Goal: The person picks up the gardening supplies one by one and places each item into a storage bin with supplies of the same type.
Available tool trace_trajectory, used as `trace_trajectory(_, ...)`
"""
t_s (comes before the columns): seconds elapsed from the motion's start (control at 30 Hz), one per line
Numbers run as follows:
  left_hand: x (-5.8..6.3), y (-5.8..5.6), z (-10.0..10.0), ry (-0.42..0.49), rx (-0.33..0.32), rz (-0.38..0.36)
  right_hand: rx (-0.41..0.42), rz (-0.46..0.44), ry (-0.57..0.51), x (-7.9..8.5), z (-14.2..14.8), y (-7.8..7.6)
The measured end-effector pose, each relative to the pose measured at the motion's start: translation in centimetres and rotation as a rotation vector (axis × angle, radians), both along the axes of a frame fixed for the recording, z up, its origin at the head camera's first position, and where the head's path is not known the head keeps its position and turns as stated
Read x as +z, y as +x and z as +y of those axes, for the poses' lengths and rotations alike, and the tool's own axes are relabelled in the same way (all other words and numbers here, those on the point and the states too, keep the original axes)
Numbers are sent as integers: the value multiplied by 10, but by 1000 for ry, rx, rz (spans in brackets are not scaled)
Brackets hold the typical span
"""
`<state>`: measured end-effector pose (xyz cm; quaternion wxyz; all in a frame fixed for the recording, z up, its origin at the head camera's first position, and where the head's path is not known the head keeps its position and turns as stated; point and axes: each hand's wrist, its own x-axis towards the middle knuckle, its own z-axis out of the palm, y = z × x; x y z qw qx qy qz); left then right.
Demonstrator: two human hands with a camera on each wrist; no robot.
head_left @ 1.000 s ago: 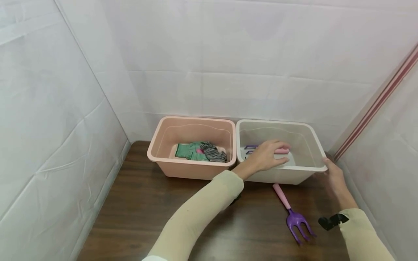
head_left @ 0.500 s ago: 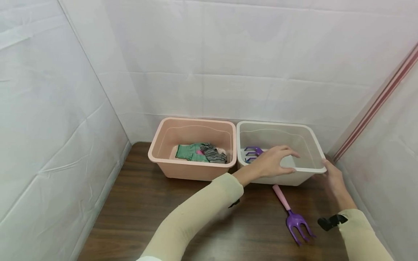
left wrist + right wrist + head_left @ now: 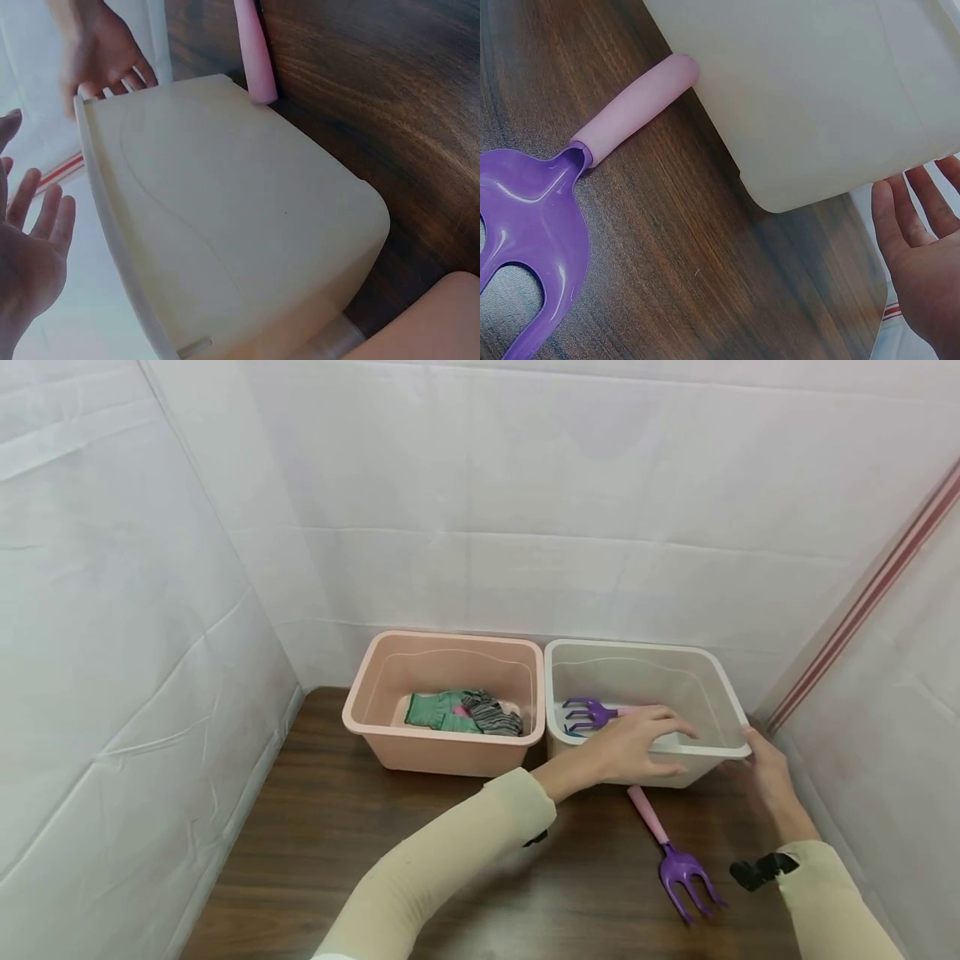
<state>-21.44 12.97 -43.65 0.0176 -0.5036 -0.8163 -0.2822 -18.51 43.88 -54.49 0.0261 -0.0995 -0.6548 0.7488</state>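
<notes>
My left hand (image 3: 641, 743) hovers over the front rim of the off-white bin (image 3: 630, 652), fingers spread from the thumb and holding nothing. Inside that bin lies a purple hand cultivator (image 3: 592, 714) with a pink handle, partly hidden behind the left hand. A bit of something blue (image 3: 573, 732) shows beneath its prongs. My right hand (image 3: 767, 772) grips the bin's right rim, thumb on top and fingers against the outer wall; the right wrist view shows these fingers (image 3: 889, 214). In front of the bin, a purple hand fork (image 3: 678, 864) with a pink handle rests on the table.
A pink bin (image 3: 442, 639) stands directly left of the off-white one. It contains a green glove (image 3: 435, 711) and a grey striped knitted piece (image 3: 491, 714). White sheeting (image 3: 480, 510) walls the dark wooden table (image 3: 300, 860) at the back and both sides.
My left hand has moved away from the cultivator's pink handle, rightward and toward the front rim, uncovering the purple prongs. My right hand has stayed on the rim.
</notes>
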Motion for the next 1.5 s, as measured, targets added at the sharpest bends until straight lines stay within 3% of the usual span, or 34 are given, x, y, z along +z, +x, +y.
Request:
trace_trajectory(0.13, 0, 3, 1, -3, 11, 7, 8, 0, -39, 0, 0, 0)
trace_trajectory(0.4, -2, 11, 3, -6, -32, -83, -4, -12, -19, 0, -2, 1)
trace_trajectory(0.7, -10, 19, 4, 31, -71, -111, -3, 0, 17, 1, -4, 1)
trace_trajectory(0.97, -21, 31, 6, -27, -121, -148, 1, 29, -41, -2, 0, -1)
trace_trajectory(1.13, -32, 36, 8, -92, -119, -140, 11, 26, -63, 1, -1, -2)
trace_trajectory(1.27, -48, 39, 9, -153, -108, -125, 8, 29, -69, -1, -1, -2)
trace_trajectory(1.5, -76, 35, 8, -168, -68, -107, -13, 22, -60, -1, -2, -1)
